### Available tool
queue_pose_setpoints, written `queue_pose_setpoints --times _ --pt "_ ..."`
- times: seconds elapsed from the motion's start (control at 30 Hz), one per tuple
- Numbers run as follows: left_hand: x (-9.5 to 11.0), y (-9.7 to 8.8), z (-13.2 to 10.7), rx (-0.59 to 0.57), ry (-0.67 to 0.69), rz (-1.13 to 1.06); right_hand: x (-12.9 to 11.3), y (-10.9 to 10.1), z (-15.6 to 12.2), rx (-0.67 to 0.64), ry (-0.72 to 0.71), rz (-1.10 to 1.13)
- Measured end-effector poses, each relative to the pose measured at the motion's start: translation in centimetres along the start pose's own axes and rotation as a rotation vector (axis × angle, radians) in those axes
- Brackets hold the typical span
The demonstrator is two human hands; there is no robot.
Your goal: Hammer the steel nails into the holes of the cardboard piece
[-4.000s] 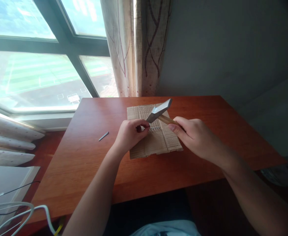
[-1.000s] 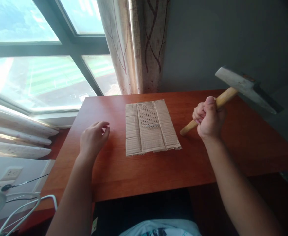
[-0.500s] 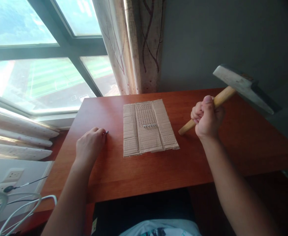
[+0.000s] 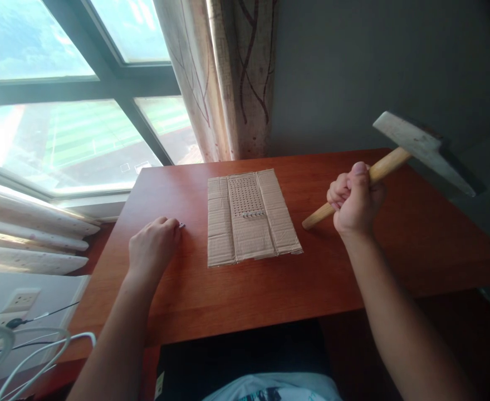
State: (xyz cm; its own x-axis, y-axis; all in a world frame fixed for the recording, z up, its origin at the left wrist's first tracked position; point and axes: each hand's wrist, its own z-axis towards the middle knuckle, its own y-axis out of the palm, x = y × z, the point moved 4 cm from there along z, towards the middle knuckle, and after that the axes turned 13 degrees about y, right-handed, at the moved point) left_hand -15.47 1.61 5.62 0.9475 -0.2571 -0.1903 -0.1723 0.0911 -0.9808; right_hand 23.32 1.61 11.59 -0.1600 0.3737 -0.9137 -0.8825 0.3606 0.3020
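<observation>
My right hand is wrapped round the wooden handle of a hammer, its grey metal head raised at the upper right. The handle's lower end points down toward the table, beside the cardboard. At the left, my left hand is closed in a pinch on a small shiny metal piece, too small to name surely. Between my hands lies a flat, creased piece of cardboard. Its middle panel carries a grid of dark holes, with a short row of small metal pieces along the near edge of the grid.
The reddish-brown wooden table reaches to a window on the left and a grey wall behind. A patterned curtain hangs at the back. White cables and a wall socket are at the lower left.
The hammer head has swung slightly to the right, its handle still in my right hand. My left hand keeps its pinch. The cardboard appears slightly further left as the whole view shifts a little.
</observation>
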Motion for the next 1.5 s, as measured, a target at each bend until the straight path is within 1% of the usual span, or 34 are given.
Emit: queue_pose_setpoints --times 0.13,0.23,0.3,0.4,0.47,0.53,0.6,0.67,0.73,0.8,0.93,1.1,1.33,1.5 --pt "0.0 -0.5 -0.1 0.095 -0.049 -0.019 0.1 0.3 -0.2 -0.002 -0.007 -0.013" --pt "-0.1 -0.9 -0.2 0.204 -0.082 -0.126 0.1 0.7 -0.4 -0.021 0.010 -0.021" --pt "-0.1 -1.3 -0.2 0.324 -0.084 -0.312 0.1 1.0 -0.4 -0.031 0.023 -0.026" --pt "0.6 -2.2 0.1 0.510 -0.070 -0.723 0.3 1.3 -0.4 -0.025 0.038 -0.044" --pt "1.8 -3.2 0.4 0.583 -0.044 -0.957 0.4 1.4 -0.4 -0.016 0.045 -0.058" --pt "3.4 -4.4 0.9 0.620 0.014 -1.082 0.5 1.4 -0.3 -0.013 0.051 -0.063" --pt "5.2 -5.6 1.5 0.616 0.108 -1.129 0.5 1.4 -0.2 -0.009 0.052 -0.060" --pt "6.8 -6.5 2.2 0.604 0.201 -1.126 0.4 1.4 -0.3 -0.003 0.049 -0.060" --pt "7.9 -6.9 2.8 0.601 0.270 -1.098 0.3 1.4 -0.4 0.008 0.045 -0.077" --pt "8.6 -6.9 3.3 0.601 0.309 -1.070 0.1 1.4 -0.6 0.015 0.037 -0.105" --pt "8.7 -6.2 3.7 0.592 0.309 -1.042 0.0 1.3 -0.6 0.018 0.013 -0.124" --pt "8.5 -5.6 3.5 0.576 0.288 -1.072 0.1 1.2 -0.4 0.020 0.007 -0.147" --pt "8.8 -5.6 3.5 0.556 0.285 -1.082 0.0 1.4 -0.4 0.000 0.005 -0.117" --pt "8.8 -5.8 3.4 0.564 0.309 -1.068 0.0 1.3 -0.3 -0.003 0.004 -0.083"
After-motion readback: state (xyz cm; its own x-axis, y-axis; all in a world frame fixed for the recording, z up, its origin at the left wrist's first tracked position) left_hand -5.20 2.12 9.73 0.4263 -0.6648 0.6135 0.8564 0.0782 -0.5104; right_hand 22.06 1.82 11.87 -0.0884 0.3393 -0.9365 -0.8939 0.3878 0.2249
